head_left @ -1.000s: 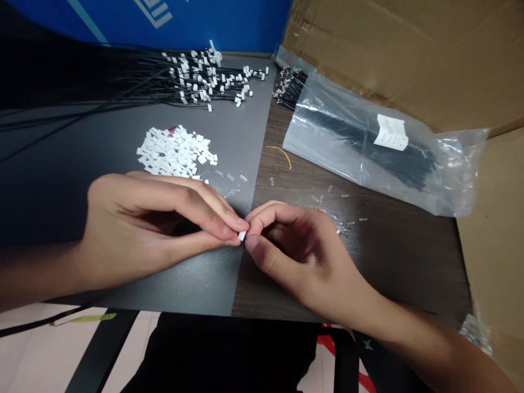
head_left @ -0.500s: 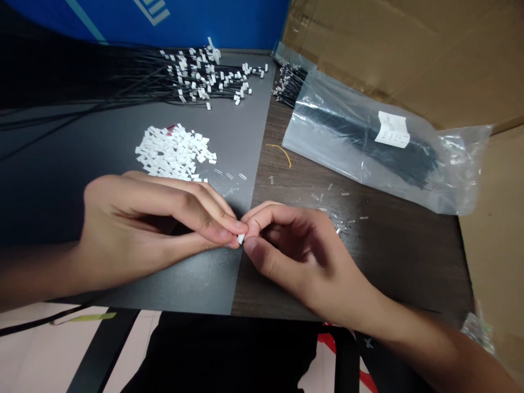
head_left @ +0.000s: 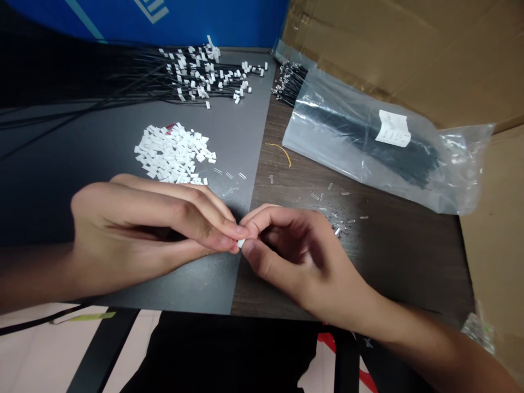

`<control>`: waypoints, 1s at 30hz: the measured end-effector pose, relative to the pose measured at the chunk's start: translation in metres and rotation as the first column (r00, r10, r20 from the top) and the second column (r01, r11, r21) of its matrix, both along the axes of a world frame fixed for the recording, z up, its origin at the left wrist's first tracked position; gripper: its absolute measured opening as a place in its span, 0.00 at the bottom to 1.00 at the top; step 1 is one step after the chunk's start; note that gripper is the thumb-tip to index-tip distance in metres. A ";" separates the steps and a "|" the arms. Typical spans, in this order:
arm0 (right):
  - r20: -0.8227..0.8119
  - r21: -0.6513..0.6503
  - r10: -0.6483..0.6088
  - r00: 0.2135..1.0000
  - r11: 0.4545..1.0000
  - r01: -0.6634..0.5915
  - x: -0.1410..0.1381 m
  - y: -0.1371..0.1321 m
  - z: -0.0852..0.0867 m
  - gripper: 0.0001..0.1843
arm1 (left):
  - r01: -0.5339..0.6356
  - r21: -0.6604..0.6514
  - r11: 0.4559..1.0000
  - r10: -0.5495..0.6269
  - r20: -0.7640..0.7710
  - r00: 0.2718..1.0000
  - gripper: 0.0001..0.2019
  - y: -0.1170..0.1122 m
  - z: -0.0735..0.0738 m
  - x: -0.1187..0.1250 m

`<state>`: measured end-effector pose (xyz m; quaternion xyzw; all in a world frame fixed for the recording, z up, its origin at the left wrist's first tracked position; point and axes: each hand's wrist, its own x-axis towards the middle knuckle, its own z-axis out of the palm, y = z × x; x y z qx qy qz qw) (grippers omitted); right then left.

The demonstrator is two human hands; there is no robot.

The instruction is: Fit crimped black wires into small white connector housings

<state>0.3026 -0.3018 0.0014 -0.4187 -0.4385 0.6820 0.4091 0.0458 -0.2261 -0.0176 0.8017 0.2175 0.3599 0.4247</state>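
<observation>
A small white plastic connector (head_left: 241,243) shows between the fingertips of both hands, above the seam where the grey mat meets the dark wood. My left hand (head_left: 151,224) is closed, thumb and fingers pinching the connector from the left. My right hand (head_left: 295,251) is closed as well, its thumb and bent index finger pressed against the connector's right side. Fingers cover most of the piece, and whether a wire is in it cannot be seen. Just beyond my left hand lies a heap of loose white connectors (head_left: 172,153).
Black wires with white connector ends (head_left: 204,76) lie at the back left. A clear plastic bag (head_left: 347,136) of black wires with bare metal tips sits back right, before a cardboard box (head_left: 409,54). Tiny clear bits (head_left: 344,221) and a yellow strand (head_left: 280,152) are scattered on the wood.
My left hand has tilted and shifted slightly left at the wrist. The fingertips of both hands stay together, and a little less of the white connector shows.
</observation>
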 end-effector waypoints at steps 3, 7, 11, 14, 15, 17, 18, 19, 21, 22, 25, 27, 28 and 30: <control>-0.016 0.007 -0.003 1.000 1.000 0.004 -0.001 0.000 -0.002 0.15 | -0.013 0.001 1.000 0.013 0.000 1.000 0.07 0.001 -0.002 0.002; -0.025 0.007 -0.020 0.999 1.000 0.020 -0.001 0.000 -0.004 0.15 | 0.014 -0.016 1.000 -0.014 0.003 1.000 0.07 0.001 0.008 0.004; -0.036 -0.027 -0.027 0.999 0.999 0.026 0.000 0.001 -0.005 0.15 | -0.008 -0.051 0.999 0.008 -0.011 1.000 0.10 0.001 0.012 0.006; -0.033 -0.052 -0.047 0.998 0.998 0.045 0.001 0.002 -0.006 0.15 | -0.053 -0.077 0.996 0.055 0.023 0.998 0.09 0.002 0.007 0.009; -0.032 -0.053 -0.053 0.998 0.997 0.051 0.001 0.002 -0.006 0.15 | -0.060 -0.091 0.994 0.063 0.032 0.997 0.10 0.002 0.005 0.010; -0.029 -0.048 -0.056 0.998 0.997 0.055 0.001 0.002 -0.007 0.15 | -0.048 -0.116 0.992 0.053 0.044 0.998 0.10 0.003 0.001 0.010; -0.027 -0.044 -0.059 0.998 0.997 0.057 0.001 0.002 -0.007 0.15 | -0.031 -0.121 0.992 0.037 0.052 0.998 0.10 0.004 0.000 0.010; -0.024 -0.038 -0.062 0.998 0.997 0.061 0.000 0.002 -0.007 0.15 | -0.017 -0.121 0.993 0.023 0.056 0.998 0.10 0.004 0.000 0.010; -0.015 -0.029 -0.071 0.997 0.997 0.070 -0.001 0.001 -0.008 0.15 | -0.004 -0.111 0.994 0.011 0.065 0.998 0.11 0.005 -0.001 0.009; -0.009 -0.030 -0.074 0.997 0.997 0.073 -0.002 0.000 -0.008 0.15 | -0.004 -0.110 0.994 0.011 0.066 0.998 0.11 0.006 0.000 0.010; 0.033 -0.028 -0.080 0.996 0.996 0.081 -0.002 -0.001 -0.005 0.16 | -0.046 -0.136 0.990 0.057 0.078 0.995 0.08 0.011 0.000 0.013; 0.137 -0.008 -0.068 0.988 0.998 0.069 0.000 -0.002 0.000 0.16 | -0.086 -0.168 0.982 0.101 0.085 0.991 0.05 0.018 0.002 0.015; 0.202 0.006 -0.048 0.978 0.999 0.048 0.002 -0.003 0.003 0.16 | -0.112 -0.176 0.978 0.129 0.086 0.988 0.04 0.022 0.004 0.016; 0.319 0.025 0.010 0.948 0.999 -0.020 0.005 -0.005 0.011 0.15 | -0.176 -0.189 0.966 0.195 0.084 0.977 0.05 0.034 0.008 0.015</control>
